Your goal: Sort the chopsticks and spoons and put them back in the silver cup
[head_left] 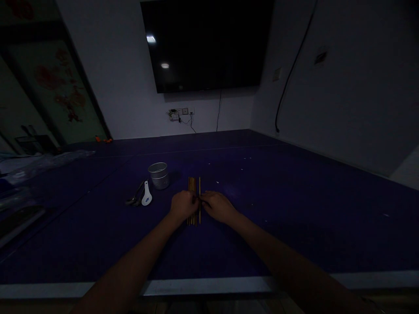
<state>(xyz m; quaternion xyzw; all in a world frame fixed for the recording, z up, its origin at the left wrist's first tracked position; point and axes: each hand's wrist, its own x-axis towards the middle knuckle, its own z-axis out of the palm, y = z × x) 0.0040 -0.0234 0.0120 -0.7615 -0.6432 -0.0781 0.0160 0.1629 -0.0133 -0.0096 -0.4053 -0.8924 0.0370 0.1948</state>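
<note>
Several wooden chopsticks point(192, 184) lie side by side on the purple tabletop, pointing away from me. My left hand point(183, 206) rests over their middle, its fingers curled closed around them. One chopstick point(200, 185) lies parallel, a small gap to the right of the row. My right hand point(218, 206) pinches it near the middle, its thumb and fingertips closed. Both hands' fingertips nearly meet, and they hide the centre of the chopsticks. To the left are a white ceramic spoon point(147, 195) with a blue mark and dark metal utensils point(135, 198).
A perforated metal cup point(159, 176) stands upright behind the spoons. Clear plastic wrapping point(49, 160) lies at the far left. Small white scraps point(217, 182) dot the purple table point(294, 192), which ends in a pale front edge point(209, 285). A television point(209, 43) hangs on the wall.
</note>
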